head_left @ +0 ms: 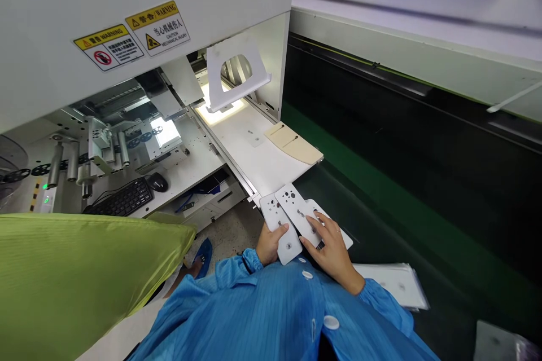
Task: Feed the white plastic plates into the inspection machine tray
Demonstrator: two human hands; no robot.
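Observation:
My left hand (269, 243) grips a small stack of flat white punched plates (280, 225) from below, thumb on the top face. My right hand (331, 242) lies with its fingers pressed on a second white plate (298, 211), which is fanned out over the first and carries small holes and a dark mark. Both hands sit just in front of my blue buttoned coat (271, 316). The plates are right at the outlet end of a white machine tray (262, 163).
A white machine housing (139, 17) with yellow warning labels looms at left; a keyboard (122, 198) and mouse (157, 181) lie under it. A dark green conveyor belt (402, 192) runs at right. More white sheets (398, 285) are stacked by my right elbow. A green cloth (76, 276) fills lower left.

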